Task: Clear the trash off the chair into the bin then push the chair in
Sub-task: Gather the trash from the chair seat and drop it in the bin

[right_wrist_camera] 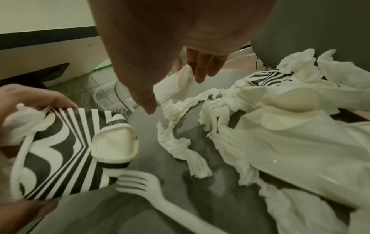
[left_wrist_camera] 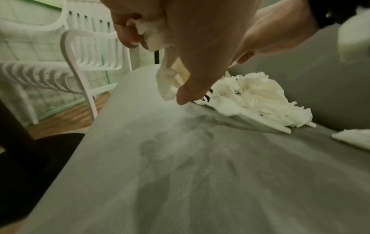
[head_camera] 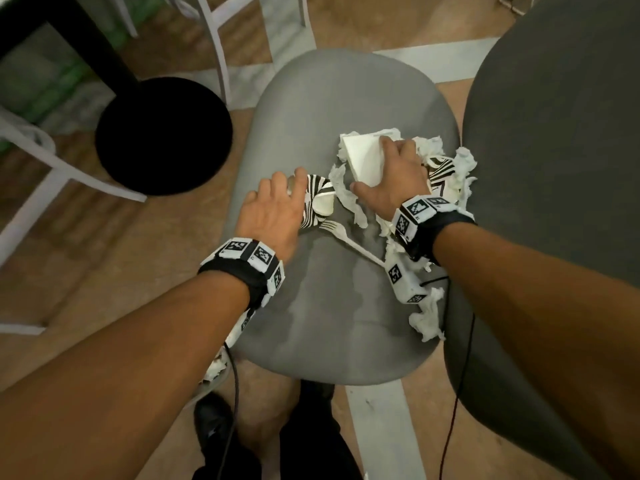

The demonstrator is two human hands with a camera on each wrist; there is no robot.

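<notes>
Both hands down on the chair seat (head_camera: 346,109), gathering trash; nothing binned as far as visible.

Left hand (head_camera: 273,213) at the seat's left side, fingers curled round the edge of a black-and-white striped paper plate (right_wrist_camera: 60,152) with a wad of tissue pinched in the same grasp. Right hand (head_camera: 391,174) pressing on a folded white napkin (head_camera: 360,157), thumb and fingers closing round it, not yet lifted. Still lying on the seat: a white plastic fork (head_camera: 349,242), torn tissue strips (right_wrist_camera: 180,147), a crumpled heap of tissue (left_wrist_camera: 258,98) on a second plate toward the backrest (head_camera: 554,168). No bin identifiable in any view. Judged early in the task: all trash left to carry off, chair yet to be pushed in.
</notes>
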